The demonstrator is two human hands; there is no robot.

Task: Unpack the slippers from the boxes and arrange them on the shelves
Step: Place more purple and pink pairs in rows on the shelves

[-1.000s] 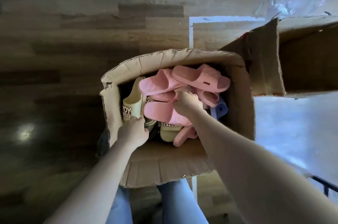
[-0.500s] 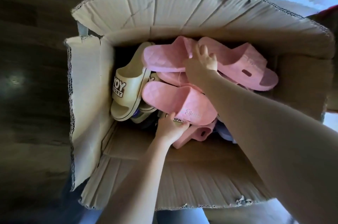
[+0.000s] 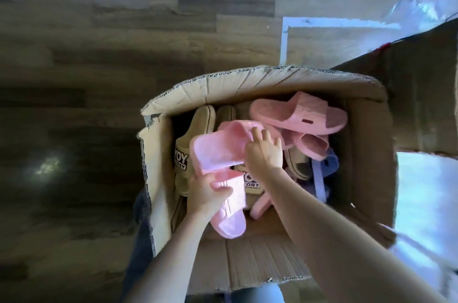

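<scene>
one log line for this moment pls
stage: unpacking | left hand: grips pink slipper | right hand: holds second pink slipper | both over open box | cream slippers: inside box

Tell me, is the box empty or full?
Fairly full. The box holds a heap: pink slippers, beige slippers and a purple slipper.

Brown wood floor [image 3: 99, 55]. Open cardboard box [image 3: 247, 84] sits on it. Second box [image 3: 421, 104] touching, right. White tape line [image 3: 284, 42]. Clear plastic [image 3: 418, 3] behind.
</scene>
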